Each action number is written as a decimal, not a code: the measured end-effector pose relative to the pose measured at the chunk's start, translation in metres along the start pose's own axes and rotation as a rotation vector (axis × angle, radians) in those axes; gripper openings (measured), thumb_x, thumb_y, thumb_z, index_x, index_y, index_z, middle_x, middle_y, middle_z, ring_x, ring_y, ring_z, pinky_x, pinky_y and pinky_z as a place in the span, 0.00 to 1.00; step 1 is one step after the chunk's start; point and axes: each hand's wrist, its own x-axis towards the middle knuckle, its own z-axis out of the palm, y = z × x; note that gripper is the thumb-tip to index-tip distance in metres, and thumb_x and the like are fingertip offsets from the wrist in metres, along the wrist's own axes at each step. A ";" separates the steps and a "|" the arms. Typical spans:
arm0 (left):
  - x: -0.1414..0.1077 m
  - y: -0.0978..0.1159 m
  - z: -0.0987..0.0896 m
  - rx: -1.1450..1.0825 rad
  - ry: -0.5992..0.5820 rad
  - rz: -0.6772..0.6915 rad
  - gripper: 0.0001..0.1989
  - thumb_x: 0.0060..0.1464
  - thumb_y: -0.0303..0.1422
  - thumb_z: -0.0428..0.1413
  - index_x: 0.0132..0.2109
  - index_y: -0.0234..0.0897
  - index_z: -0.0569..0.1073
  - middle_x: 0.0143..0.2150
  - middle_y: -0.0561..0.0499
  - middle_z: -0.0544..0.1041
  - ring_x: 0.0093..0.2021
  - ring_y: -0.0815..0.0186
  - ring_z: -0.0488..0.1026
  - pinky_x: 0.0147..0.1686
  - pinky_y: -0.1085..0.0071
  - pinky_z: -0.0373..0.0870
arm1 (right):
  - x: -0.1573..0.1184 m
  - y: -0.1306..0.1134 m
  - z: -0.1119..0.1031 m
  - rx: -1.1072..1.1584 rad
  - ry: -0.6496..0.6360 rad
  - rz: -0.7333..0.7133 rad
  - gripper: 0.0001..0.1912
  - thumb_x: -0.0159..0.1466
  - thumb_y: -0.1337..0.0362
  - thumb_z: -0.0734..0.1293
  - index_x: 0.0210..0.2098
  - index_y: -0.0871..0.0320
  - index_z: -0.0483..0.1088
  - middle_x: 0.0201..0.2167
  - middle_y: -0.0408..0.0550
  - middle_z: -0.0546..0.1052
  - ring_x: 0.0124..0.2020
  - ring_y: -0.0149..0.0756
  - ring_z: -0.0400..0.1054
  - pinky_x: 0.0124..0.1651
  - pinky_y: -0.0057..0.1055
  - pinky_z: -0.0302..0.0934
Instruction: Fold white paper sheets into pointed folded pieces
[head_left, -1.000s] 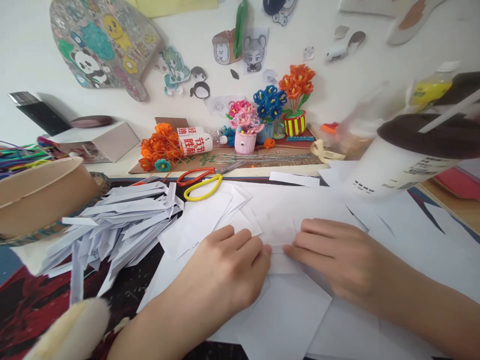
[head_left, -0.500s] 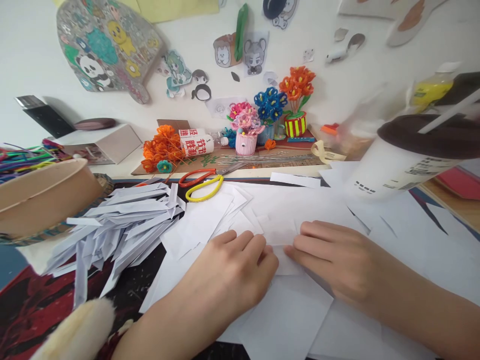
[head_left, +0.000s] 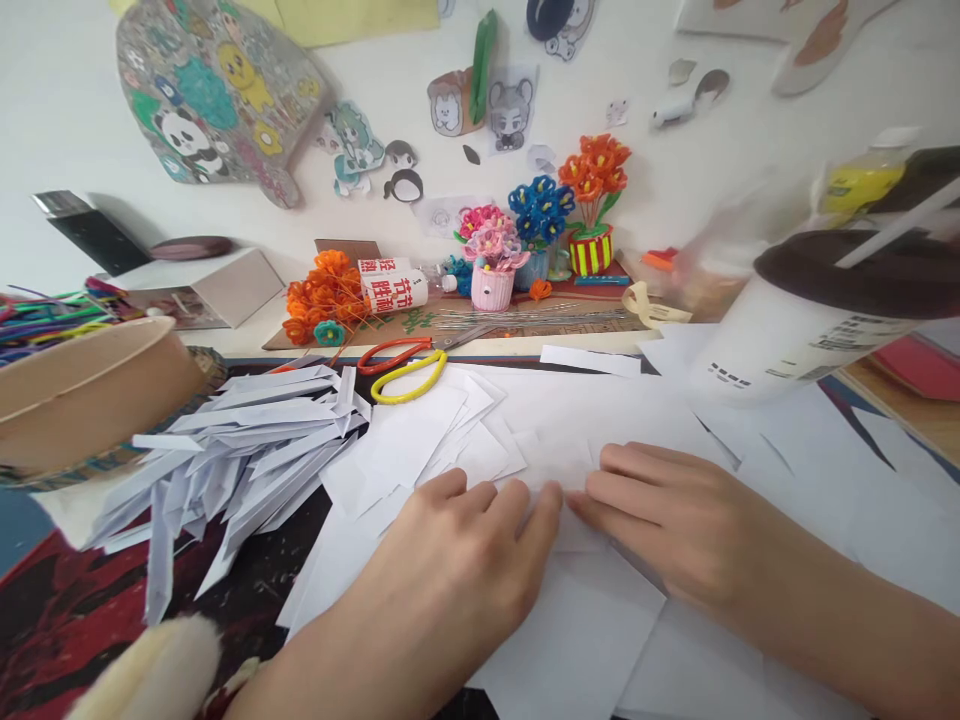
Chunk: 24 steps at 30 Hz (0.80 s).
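Left hand and right hand, fingers curled and nearly touching, rest on a white paper slip atop loose sheets; whether either grips it cannot be told from here.

The left hand is bare, with slim fingers; behind it the left forearm is uncovered, smooth and tapering toward the wrist. The right hand is bare too, the right forearm behind it equally smooth and uncovered.
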 end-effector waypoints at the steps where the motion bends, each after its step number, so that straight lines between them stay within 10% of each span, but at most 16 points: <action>1: 0.000 0.001 0.000 0.004 -0.006 0.000 0.18 0.61 0.20 0.42 0.55 0.28 0.65 0.33 0.49 0.73 0.26 0.66 0.70 0.24 0.67 0.63 | 0.000 0.000 0.001 0.001 -0.001 0.000 0.19 0.64 0.81 0.57 0.19 0.61 0.64 0.21 0.44 0.62 0.25 0.32 0.51 0.25 0.32 0.46; 11: 0.004 0.011 0.005 0.073 -0.001 -0.028 0.19 0.60 0.19 0.40 0.54 0.24 0.68 0.31 0.49 0.71 0.21 0.67 0.68 0.18 0.69 0.62 | -0.006 0.003 -0.001 0.141 -0.053 0.089 0.22 0.68 0.78 0.52 0.23 0.60 0.67 0.22 0.45 0.65 0.25 0.34 0.56 0.27 0.32 0.52; 19: 0.006 0.011 0.002 0.086 -0.113 0.006 0.19 0.56 0.20 0.45 0.54 0.25 0.69 0.34 0.46 0.73 0.21 0.68 0.66 0.19 0.71 0.64 | 0.002 0.009 -0.003 0.455 -0.051 0.790 0.11 0.62 0.62 0.67 0.45 0.50 0.72 0.38 0.45 0.74 0.36 0.37 0.66 0.39 0.35 0.63; 24: 0.007 0.012 0.001 0.059 -0.166 0.004 0.18 0.52 0.19 0.48 0.50 0.28 0.71 0.34 0.47 0.72 0.22 0.68 0.66 0.19 0.72 0.63 | 0.011 0.014 0.006 0.550 -0.101 0.939 0.18 0.54 0.56 0.72 0.45 0.49 0.73 0.36 0.45 0.72 0.35 0.39 0.64 0.38 0.36 0.62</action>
